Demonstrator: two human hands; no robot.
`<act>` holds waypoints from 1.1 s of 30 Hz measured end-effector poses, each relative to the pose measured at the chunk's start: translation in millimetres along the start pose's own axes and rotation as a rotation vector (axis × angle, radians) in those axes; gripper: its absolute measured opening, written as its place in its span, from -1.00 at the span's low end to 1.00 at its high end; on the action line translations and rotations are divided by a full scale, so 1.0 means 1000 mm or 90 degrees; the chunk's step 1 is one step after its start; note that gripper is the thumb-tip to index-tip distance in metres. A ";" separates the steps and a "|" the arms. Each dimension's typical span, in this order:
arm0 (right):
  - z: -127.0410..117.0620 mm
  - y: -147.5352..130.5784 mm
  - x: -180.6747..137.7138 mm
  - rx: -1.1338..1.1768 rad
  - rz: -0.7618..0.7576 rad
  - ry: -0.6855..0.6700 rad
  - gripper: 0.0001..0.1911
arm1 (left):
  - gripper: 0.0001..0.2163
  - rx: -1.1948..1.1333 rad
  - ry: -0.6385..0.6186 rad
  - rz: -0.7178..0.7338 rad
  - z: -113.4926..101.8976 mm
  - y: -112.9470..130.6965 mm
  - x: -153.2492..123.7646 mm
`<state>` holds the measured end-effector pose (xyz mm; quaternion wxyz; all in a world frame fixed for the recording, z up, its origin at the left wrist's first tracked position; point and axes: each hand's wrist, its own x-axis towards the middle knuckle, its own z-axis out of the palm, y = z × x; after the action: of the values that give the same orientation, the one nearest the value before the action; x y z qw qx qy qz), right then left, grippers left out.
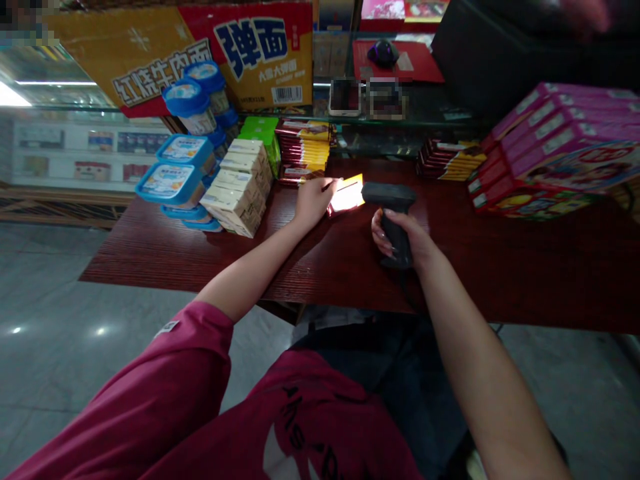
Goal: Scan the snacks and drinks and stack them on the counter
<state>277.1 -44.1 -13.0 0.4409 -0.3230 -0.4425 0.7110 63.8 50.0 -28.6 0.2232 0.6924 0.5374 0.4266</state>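
My right hand [400,233] is wrapped round the handle of a black barcode scanner [390,195]. The scanner's head points left, and its bright light falls on a small red-and-yellow snack packet [349,195]. My left hand [316,199] holds that packet by its left end, close above the dark wooden counter [320,260]. Just behind the left hand is a stack of similar red-and-yellow packets [304,150]. Another stack of such packets [450,160] lies farther right, beyond the scanner.
Cream boxes [237,190], a green box [263,137] and blue-lidded tubs [173,180] stand on the left. Behind them is a large noodle carton [260,60]. Pink and red boxes [555,153] are piled at right. A mouse [383,53] rests on the glass case.
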 end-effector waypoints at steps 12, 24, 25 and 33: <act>-0.004 -0.002 -0.002 0.038 0.022 0.040 -0.59 | -0.76 -0.089 -0.024 -0.022 -0.003 0.000 -0.001; -0.078 -0.032 -0.037 0.124 -0.065 0.179 -0.65 | -0.64 -0.454 -0.167 -0.254 0.060 0.049 0.030; -0.084 -0.033 -0.042 0.130 -0.073 0.187 -0.65 | -0.64 -0.446 -0.163 -0.213 0.070 0.057 0.037; -0.097 -0.030 -0.050 0.177 -0.094 0.183 -0.66 | -0.57 -0.093 -0.108 0.366 0.139 0.121 0.092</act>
<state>390.1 -49.3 -20.8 0.5907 -0.3239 -0.2953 0.6775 251.5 118.2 21.8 0.1866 0.8312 0.2672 0.4504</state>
